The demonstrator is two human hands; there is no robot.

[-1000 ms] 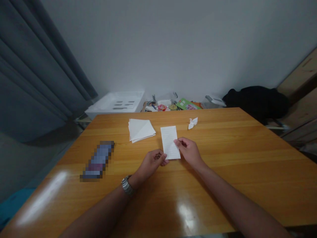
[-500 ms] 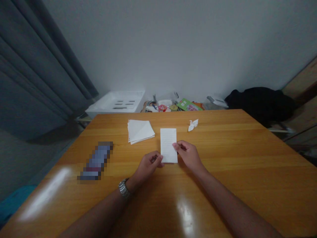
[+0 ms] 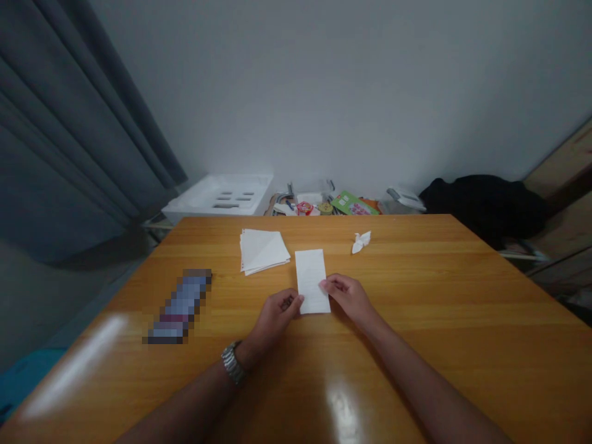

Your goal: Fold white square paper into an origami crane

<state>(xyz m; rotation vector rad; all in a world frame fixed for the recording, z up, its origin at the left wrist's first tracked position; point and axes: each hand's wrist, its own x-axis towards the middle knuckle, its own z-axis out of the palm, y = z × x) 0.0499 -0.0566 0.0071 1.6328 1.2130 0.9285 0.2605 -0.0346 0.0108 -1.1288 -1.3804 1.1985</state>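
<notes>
A white, faintly lined sheet of paper (image 3: 311,277), shaped as an upright rectangle, is held between my hands over the middle of the table. My left hand (image 3: 279,313) pinches its lower left corner, thumb on top. On the right edge, my right hand (image 3: 348,296) grips the paper with the thumb in front and the fingers curled behind. Beyond my left hand lies a small stack of white paper sheets (image 3: 263,250). A folded white paper crane (image 3: 361,242) rests on the table beyond my right hand.
A pixelated phone-like object (image 3: 180,306) lies on the wooden table (image 3: 439,296) at the left. Behind the far edge are a white foam tray (image 3: 222,191), a green booklet (image 3: 354,203), small clutter and a black cloth heap (image 3: 485,206).
The sheet has tilted slightly, its top leaning left. Both hands keep their hold on it. The whole view has shifted a little, with the table sitting lower in the picture.
</notes>
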